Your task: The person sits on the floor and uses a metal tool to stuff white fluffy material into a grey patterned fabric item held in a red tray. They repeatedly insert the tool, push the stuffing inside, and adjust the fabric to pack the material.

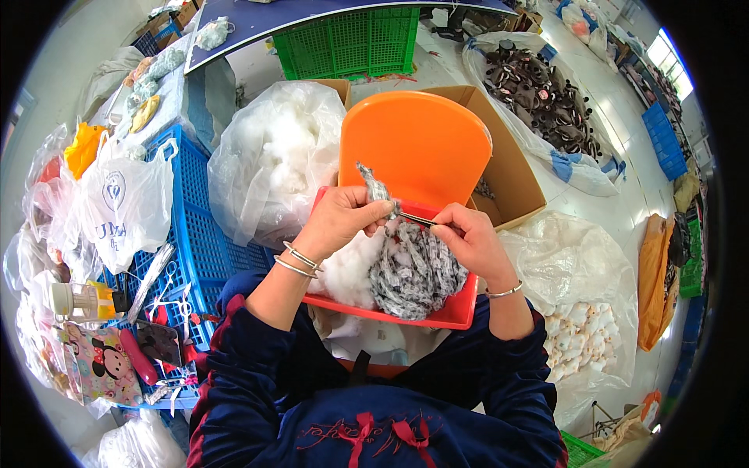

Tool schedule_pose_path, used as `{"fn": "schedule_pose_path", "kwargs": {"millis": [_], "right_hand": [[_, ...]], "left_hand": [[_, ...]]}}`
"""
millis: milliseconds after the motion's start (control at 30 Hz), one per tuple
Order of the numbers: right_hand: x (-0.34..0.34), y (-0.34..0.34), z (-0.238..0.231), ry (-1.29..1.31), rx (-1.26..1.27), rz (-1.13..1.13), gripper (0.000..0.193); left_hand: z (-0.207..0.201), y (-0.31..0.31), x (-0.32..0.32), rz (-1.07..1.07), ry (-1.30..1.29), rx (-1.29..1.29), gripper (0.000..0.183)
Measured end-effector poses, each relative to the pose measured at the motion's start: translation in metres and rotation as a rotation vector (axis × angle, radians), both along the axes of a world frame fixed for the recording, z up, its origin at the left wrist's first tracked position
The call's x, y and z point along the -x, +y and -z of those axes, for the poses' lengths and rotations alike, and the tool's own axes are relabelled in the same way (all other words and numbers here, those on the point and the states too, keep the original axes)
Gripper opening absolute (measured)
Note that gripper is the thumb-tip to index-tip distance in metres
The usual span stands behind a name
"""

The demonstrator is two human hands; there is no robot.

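Note:
My left hand (pixel 340 221) pinches a small grey-and-white fuzzy fabric piece (pixel 375 186), its narrow end pointing up. From the other side, my right hand (pixel 473 245) grips a thin dark metal tool (pixel 417 219), whose tip meets the piece at my left fingers and is hidden there. Below both hands, a red tray (pixel 394 315) holds white fluffy stuffing (pixel 349 271) on its left and a heap of similar grey fuzzy pieces (pixel 417 274) on its right. An orange chair back (pixel 416 144) rises just beyond the tray.
A clear bag of white stuffing (pixel 285 152) stands left of the chair, beside a blue crate (pixel 204 234). Behind the chair is a cardboard box (pixel 507 168). Bags of brown pieces (pixel 538 97) and cream pieces (pixel 581 339) lie to the right.

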State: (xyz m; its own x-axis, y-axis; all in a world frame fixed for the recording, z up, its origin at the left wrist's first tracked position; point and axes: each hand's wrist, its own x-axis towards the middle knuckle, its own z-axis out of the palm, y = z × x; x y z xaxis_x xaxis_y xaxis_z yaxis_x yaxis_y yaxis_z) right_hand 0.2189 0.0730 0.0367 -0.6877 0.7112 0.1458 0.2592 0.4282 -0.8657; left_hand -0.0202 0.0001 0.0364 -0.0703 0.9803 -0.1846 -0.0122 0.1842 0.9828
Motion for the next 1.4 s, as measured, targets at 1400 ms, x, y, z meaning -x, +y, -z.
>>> {"fn": "schedule_pose_path", "kwargs": {"millis": [1400], "right_hand": [[0.008, -0.002, 0.016, 0.116, 0.135, 0.010, 0.010]], "left_hand": [[-0.013, -0.002, 0.003, -0.015, -0.130, 0.031, 0.015]]}}
